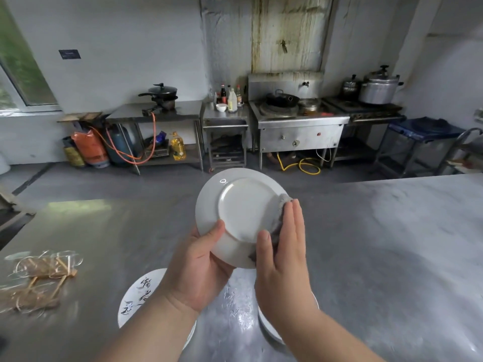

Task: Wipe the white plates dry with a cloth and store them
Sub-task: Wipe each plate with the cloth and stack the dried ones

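White plate [243,205] hangs in the air above the near middle of the steel table [392,244], tipped up so its glossy round underside and raised foot ring face this way. The left hand [201,265] grips its lower rim, thumb curled onto the underside, the fingers hidden behind. The right hand [285,252] lies flat with straight fingers close together, pressing a nubbly grey cloth [281,203] against the plate's right rim; most of the cloth is covered by that hand. On the table's near edge lies a round plate with black brush characters [138,293], half covered from view, and beside it a stack of white plates [269,333] of which only an edge shows. On the table's left part sits a tangle of clear rings and thin wooden sticks [39,278], too blurred to name. The tabletop is brushed metal, dull and streaked with glare. Beyond the table's far edge a dark wok [282,99] sits in a steel stove [300,126], a small white bowl [221,107] stands among bottles [232,100] with its contents out of sight, and low down a clear jug [178,146] holds yellow oil
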{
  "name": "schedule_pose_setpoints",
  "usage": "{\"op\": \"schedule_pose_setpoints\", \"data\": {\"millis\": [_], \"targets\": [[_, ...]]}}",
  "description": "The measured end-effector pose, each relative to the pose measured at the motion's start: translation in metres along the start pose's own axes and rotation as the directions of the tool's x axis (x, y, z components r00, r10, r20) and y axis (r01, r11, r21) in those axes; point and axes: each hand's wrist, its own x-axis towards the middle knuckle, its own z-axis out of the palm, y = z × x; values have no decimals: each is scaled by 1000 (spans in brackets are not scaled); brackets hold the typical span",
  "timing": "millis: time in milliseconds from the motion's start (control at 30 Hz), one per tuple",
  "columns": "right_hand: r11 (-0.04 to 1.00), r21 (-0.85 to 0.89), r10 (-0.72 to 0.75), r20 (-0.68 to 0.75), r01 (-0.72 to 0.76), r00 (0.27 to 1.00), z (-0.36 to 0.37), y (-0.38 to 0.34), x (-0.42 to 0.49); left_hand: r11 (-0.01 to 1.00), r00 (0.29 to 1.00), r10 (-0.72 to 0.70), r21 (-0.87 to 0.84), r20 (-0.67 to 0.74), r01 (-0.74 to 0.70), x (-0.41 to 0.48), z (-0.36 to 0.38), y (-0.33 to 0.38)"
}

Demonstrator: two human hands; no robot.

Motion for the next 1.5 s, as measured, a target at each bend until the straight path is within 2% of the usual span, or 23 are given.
{"op": "schedule_pose_setpoints", "data": {"millis": [100, 167, 300, 367, 433, 500, 567, 667, 833, 967, 1100, 1233, 1333, 1367, 1400, 1467, 1500], "targets": [[990, 107, 99, -30, -95, 995, -17, 0, 23, 998, 999, -51, -30, 2, 51, -4, -5, -2], [991, 116, 65, 7, -65, 998, -34, -3, 48, 997, 997, -74, -22, -27, 73, -5, -9, 5], [999, -15, -26, 276, 31, 961, -60, -14, 90, 989, 984, -149, -15, -99, 148, -7, -13, 16], [997, -56, -26, 354, 49, 935, -63, -17, 97, 991, 986, -133, -4, -104, 133, -8, -10, 15], [993, -73, -65, 336, 95, 940, -58, -18, 88, 997, 991, -80, 9, -107, 81, -7, -8, 13], [982, -92, -136, 239, 162, 961, -47, -15, 59, 999, 994, -36, -2, -104, 36, -6, -8, 10], [991, -55, -115, 163, 125, 980, -29, -10, 16, 999, 996, -23, -24, -87, 21, -4, -8, 5], [993, -85, -67, 133, 79, 989, -15, -3, -23, 999, 997, -46, -21, -68, 45, -3, -7, -5], [976, -200, -38, 216, 82, 976, -52, -9, 61, 998, 997, -44, -53, -67, 40, -4, -10, -4], [997, -54, 71, 235, -60, 969, -68, 4, 83, 997, 994, -74, -32, -78, 71, -4, -4, -15], [957, 240, 94, 271, -162, 958, -64, 27, 20, 994, 987, -97, -59, -130, 90, -1, -10, -25], [940, 196, 206, 323, -279, 923, -70, 44, -33, 986, 975, -162, -69, -153, 153, 0, -23, -43], [810, 274, 418, 349, -518, 839, -90, 57, -13, 969, 956, -244, -87, -164, 232, 2, -27, -65], [787, 234, 487, 334, -571, 807, -98, 63, -4, 963, 947, -268, -82, -177, 257, 3, -28, -73], [813, 104, 523, 301, -572, 798, -106, 73, 5, 956, 937, -292, -75, -191, 283, 4, -27, -79], [852, -235, 517, 243, -467, 821, -126, 93, 19, 938, 912, -345, -42, -221, 345, 8, -25, -91], [840, -340, 514, 246, -424, 822, -135, 103, 24, 924, 895, -376, -20, -240, 382, 10, -25, -97]]}}
